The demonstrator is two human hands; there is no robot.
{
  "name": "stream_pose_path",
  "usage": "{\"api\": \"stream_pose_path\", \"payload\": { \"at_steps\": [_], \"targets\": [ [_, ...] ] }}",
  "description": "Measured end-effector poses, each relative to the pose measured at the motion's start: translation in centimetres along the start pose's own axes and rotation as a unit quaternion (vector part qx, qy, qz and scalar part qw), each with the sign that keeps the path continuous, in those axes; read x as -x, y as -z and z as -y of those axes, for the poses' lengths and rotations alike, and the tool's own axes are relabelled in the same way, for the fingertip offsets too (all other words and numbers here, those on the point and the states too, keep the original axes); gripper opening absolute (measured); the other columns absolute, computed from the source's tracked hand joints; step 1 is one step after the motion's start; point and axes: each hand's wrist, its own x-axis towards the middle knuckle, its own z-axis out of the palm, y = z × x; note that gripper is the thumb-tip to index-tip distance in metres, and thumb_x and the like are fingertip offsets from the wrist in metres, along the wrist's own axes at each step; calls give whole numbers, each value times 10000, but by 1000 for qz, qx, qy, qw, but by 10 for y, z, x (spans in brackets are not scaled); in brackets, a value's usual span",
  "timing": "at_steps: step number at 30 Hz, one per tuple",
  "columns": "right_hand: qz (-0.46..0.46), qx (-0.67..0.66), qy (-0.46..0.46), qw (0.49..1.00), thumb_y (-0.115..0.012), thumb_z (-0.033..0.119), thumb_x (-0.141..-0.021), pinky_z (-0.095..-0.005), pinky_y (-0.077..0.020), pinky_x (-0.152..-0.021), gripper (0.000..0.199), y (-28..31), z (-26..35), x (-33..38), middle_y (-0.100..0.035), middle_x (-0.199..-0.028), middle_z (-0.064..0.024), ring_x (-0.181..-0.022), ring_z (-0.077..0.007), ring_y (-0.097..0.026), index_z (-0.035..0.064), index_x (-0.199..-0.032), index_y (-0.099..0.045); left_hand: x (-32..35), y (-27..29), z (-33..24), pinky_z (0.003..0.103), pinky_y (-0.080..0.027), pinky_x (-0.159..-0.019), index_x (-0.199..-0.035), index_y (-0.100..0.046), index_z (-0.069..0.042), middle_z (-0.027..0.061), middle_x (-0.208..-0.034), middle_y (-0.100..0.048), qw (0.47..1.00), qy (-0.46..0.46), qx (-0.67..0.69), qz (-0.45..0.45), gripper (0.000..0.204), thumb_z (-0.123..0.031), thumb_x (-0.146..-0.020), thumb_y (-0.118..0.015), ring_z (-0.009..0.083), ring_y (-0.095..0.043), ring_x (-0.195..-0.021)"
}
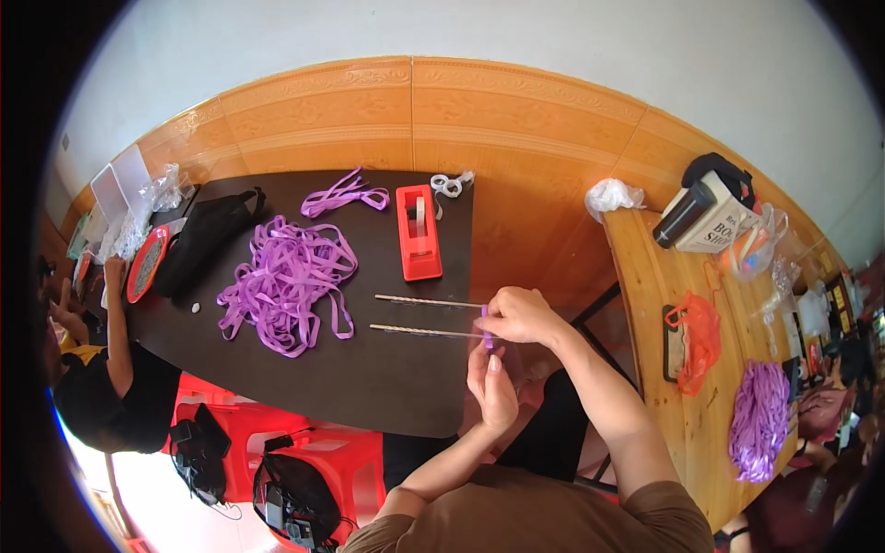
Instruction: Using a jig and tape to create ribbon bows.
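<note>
Head view: a short strip of shiny purple ribbon point(488, 316) is set across two thin, silvery, twisted rods point(426, 300), which lie roughly parallel above the dark brown tabletop point(396, 387), their free ends pointing to the left. The strip sits near the right ends of the rods, beside the table's edge. It is pinched there by the right hand point(521, 315), whose thumb and fingers are closed together. The left hand point(496, 392) is kept just below, palm turned inward, fingers bent and thumb raised close to the strip's lower end; whether the ribbon is gripped between its fingertips cannot be told.

By appearance, the work is at an early stage. Only one narrow place on the rods is crossed by ribbon, and the long stretch toward their tips is bare. No finished bow or knot can be made out at the fingers. A large tangled heap of purple ribbon point(286, 286) is spread just beyond the rod tips, and a smaller loose purple bunch point(343, 198) is placed behind it; both seem not yet worked. The red plastic tape dispenser point(419, 263) is touched by neither hand. A dense purple ribbon bundle point(761, 419) is seen on the light wooden table point(682, 452) at the right; whether it is finished cannot be judged.
</note>
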Motion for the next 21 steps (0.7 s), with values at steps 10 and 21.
{"api": "stream_pose_path", "payload": {
  "at_steps": [10, 21],
  "targets": [
    [-38, 5, -15, 999, -611, 304, -742, -447, -354, -667, 300, -6, 0, -2, -586, -575, -136, -631, -309, -572, 56, -577, -642, -6, -7, -5, 322, -355, -925, -1050, -556, -13, 63, -1115, -535, 985, 68, 151, -45, 301, -274, -935, -461, 150, -460, -1057],
    [-128, 34, 26, 991, -584, 308, -788, -446, -353, -634, 297, -17, -1, 6, -596, -567, -101, -657, -294, -579, 79, -625, -679, -4, -7, -6, 317, -341, -915, -1053, -525, 5, 83, -1090, -525, 999, 17, 42, -12, 320, -282, -937, -444, 160, -466, -1023]
  ]
}}
